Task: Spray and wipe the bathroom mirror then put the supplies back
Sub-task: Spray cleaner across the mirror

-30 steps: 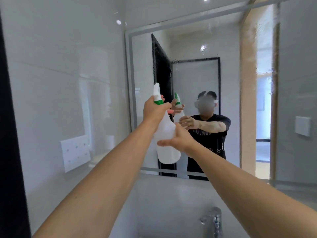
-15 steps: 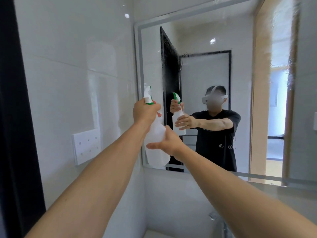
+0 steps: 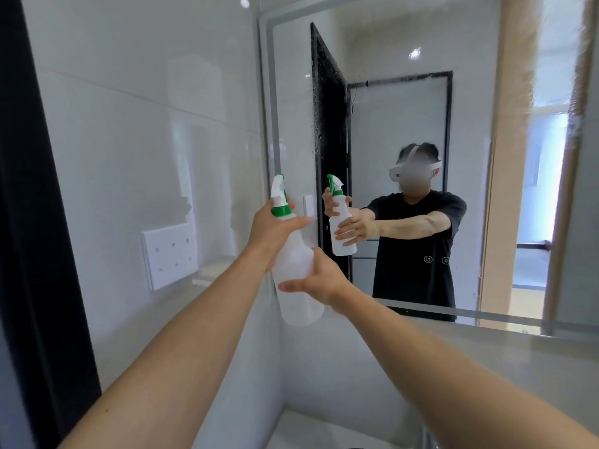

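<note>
While both arms reach forward, the bottle [image 3: 296, 270] is held upright in front of the mirror's [image 3: 405, 131] lower left corner, near the glass but not visibly touching it; left hand [image 3: 272, 230] is clenched around the bottle's neck just under the green collar, fingers wrapped to the far side, trigger contact hidden; right hand [image 3: 319, 280] grasps the bottle's body lower down from the right, thumb across the front; white nozzle head tops the bottle above the left hand, which way it faces unclear from this side; bottle body is translucent white, liquid level cannot be told

Relative to the mirror: glossy white tiled wall runs off its left edge; a white socket plate [image 3: 170, 256] sits on that wall, left of and slightly below the bottle; a dark vertical frame [image 3: 35, 222] lies further left at the view's edge; a pale ledge runs below the mirror's bottom edge; a white basin rim [image 3: 308, 429] shows lower still, only partly in view

Mirror surface: fine droplets or specks visible over the reflected dark door edge, upper left part of the glass; streaky haze along the right part; reflection shows a person in a black T-shirt with a white headset, both hands on the same bottle; reflected doorway bright at far right
</note>
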The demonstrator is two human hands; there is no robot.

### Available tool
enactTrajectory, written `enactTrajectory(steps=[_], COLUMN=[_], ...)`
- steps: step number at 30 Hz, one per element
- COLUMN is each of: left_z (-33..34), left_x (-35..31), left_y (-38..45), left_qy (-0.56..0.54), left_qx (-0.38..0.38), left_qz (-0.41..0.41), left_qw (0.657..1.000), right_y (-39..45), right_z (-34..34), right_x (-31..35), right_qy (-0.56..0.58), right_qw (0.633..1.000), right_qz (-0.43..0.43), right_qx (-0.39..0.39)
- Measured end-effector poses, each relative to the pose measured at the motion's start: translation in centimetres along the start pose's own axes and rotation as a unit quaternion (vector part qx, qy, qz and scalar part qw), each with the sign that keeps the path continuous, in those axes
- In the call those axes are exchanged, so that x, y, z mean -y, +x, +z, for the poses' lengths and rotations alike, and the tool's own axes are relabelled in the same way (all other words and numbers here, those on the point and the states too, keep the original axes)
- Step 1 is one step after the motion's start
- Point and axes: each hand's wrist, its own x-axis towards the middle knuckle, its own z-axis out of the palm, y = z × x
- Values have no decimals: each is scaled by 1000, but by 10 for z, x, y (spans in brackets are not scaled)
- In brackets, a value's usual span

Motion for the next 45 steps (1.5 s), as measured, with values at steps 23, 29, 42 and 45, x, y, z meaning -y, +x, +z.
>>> enactTrajectory(steps=[23,29,42,45], left_z=[18,23,38,43], left_x=[58,67,78,79], left_y=[-29,-37,-53,-59], left_qy=[-10,-25,-6,-9], left_qx=[-5,-15,-20,-8], left_qz=[-70,-78,-96,-95], left_qw=[997,997,995,995], right_y=[-32,-39,-57,-64], right_z=[20,19,14,12], right_x=[-56,-64,-83,-85], right_qy=[12,18,26,29], right_qw=[998,996,995,995], right_qz=[64,80,94,96], right_qx=[25,37,25,16])
